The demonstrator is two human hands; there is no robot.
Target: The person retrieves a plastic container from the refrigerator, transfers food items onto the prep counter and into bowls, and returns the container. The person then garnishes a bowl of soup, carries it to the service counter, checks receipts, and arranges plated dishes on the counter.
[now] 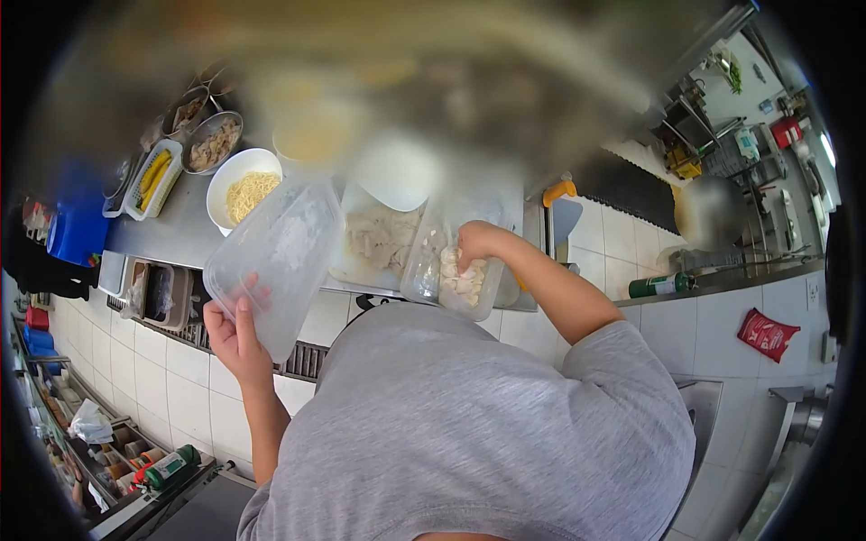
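My left hand point(236, 338) grips the lower edge of a translucent rectangular plastic lid point(284, 248), thumb in front and fingers showing through from behind. It is raised and tilted near the counter's front edge. Over on the right, my right hand point(476, 245) reaches down into a clear plastic container point(487, 302). Its fingers are bunched together among pale, sliced-looking food pieces point(460, 284); the fingertips are partly hidden. Just left of that container lies a tray of pale raw-looking meat point(379, 236), with a white bowl point(392, 185) at its far side, blurred.
A white bowl of noodle-like strands point(253, 194), a metal bowl of food pieces point(215, 144) and a white basket with yellow items point(155, 180) stand on the steel counter point(171, 236) at left. An orange-handled tool point(559, 192) is at right. Something blurred blocks the upper view.
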